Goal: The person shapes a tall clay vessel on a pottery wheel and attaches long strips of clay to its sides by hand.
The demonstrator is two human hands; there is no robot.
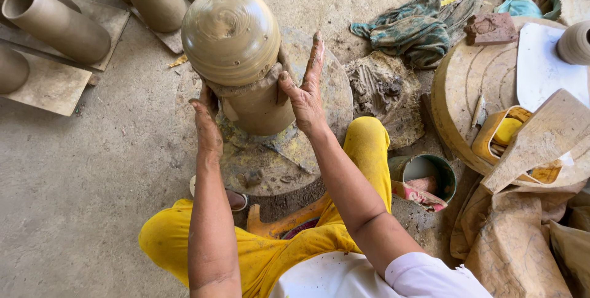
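Clay coats both your hands as they cup the tall clay pot [243,58], which stands upright in the middle of the round stone wheel [289,156], its domed top toward you. Your left hand [208,123] presses flat against the pot's left side, fingers held together and partly hidden behind it. Your right hand [305,86] lies against the right side, fingers straight and close together, thumb touching the ragged clay collar [246,86]. Beside the wheel's right edge sits a small green bucket [424,175]; a crumpled cloth [409,31] lies beyond the wheel's far right edge, and clay cylinders [55,24] rest on boards well off its left edge.
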